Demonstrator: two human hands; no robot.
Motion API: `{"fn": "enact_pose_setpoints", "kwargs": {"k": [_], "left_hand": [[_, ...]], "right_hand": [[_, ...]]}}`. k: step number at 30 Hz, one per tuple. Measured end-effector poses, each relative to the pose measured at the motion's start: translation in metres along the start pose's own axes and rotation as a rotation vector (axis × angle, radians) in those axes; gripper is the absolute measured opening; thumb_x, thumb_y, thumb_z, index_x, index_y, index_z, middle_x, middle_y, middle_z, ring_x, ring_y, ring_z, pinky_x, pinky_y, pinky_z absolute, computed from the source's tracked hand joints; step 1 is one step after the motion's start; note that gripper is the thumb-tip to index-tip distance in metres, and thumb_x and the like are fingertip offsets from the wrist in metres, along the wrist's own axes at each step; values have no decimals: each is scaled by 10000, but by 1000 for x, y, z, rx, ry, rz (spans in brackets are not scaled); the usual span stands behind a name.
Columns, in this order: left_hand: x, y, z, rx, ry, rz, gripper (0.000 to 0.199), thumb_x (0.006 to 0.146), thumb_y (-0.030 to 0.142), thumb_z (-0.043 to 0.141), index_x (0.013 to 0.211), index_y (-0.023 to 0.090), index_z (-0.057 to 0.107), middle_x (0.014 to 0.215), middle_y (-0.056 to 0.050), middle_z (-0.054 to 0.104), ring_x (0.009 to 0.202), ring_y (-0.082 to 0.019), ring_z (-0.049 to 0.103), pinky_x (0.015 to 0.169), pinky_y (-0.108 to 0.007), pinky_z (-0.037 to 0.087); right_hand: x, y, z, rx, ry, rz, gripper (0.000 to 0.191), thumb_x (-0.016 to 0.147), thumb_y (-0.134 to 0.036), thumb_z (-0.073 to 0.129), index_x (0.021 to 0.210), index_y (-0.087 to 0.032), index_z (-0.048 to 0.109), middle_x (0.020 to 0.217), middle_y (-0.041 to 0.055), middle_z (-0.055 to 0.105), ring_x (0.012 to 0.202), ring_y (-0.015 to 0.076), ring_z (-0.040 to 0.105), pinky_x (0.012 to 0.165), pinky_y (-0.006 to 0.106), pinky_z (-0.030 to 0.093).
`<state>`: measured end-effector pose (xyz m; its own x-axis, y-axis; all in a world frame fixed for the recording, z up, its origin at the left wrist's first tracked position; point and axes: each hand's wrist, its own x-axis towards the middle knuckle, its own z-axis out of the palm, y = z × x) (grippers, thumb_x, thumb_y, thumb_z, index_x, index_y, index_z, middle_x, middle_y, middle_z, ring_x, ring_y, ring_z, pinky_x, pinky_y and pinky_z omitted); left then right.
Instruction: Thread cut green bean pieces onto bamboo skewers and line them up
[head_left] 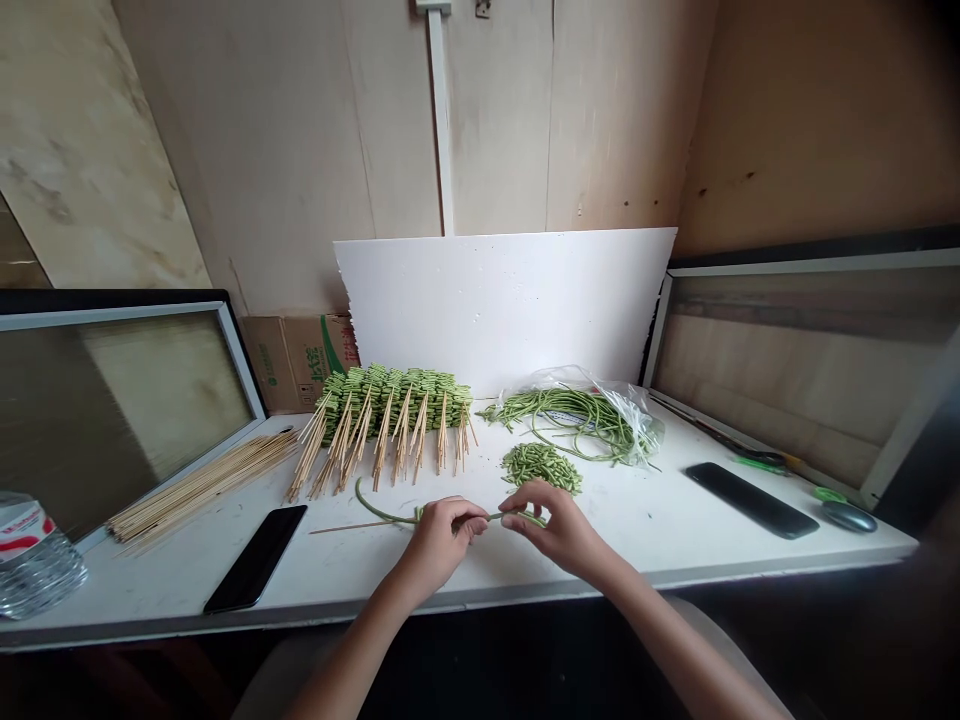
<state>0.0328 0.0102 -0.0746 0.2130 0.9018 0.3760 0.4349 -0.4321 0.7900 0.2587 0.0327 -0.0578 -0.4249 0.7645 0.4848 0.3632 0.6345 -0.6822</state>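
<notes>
My left hand [441, 538] is closed around a long green bean [373, 508], whose thin end curves out to the left over the table. Fingertips of my right hand [556, 526] pinch the same bean a short way along, and a bit of it shows between the two hands. A single bamboo skewer [341, 528] lies on the table beside my left hand, its right end hidden. Just beyond my right hand sits a pile of short-cut bean pieces [541, 465].
Rows of bean-loaded skewers [397, 395] are stacked at the back. Loose skewers [202, 490] lie left, near a black phone [256, 558] and water bottle [34, 560]. Whole beans in a plastic bag [577, 415], another dark phone [750, 498] and a mouse [849, 516] are right.
</notes>
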Motion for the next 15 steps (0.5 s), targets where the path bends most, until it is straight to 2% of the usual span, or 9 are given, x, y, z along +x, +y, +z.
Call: {"fn": "enact_pose_setpoints", "kwargs": {"k": [4,9,12,15], "left_hand": [[0,0,5,80,73,84,119,903,284,710,918,219,809,894,-74,771,839,-232,697,784,-325,521],[-1,4,8,83,82,122,112,916,269,701,918,222,803,878,-67,764,820,-223,692,759,-311,504],[-2,5,8,72,31,128,165,918,178,645,867,213,798,826,-53,750,784,-203,679,742,-296,496],[-2,3,8,21,-16,136,266,882,76,578,776,198,790,748,-39,729,722,-180,673,709,-278,499]], "right_hand": [[-2,-7,9,-81,6,-49,257,939,-494,680,904,-256,772,840,67,739,832,242,600,713,368,483],[-5,-6,23,-101,86,-68,133,960,-331,655,895,-256,744,846,64,721,865,253,577,757,384,480],[-7,-6,29,-36,132,-4,112,919,-250,649,834,-243,722,822,59,711,863,252,586,710,357,464],[-7,-4,34,103,121,108,129,880,-309,684,789,-239,743,797,52,715,827,242,613,664,334,452]]}}
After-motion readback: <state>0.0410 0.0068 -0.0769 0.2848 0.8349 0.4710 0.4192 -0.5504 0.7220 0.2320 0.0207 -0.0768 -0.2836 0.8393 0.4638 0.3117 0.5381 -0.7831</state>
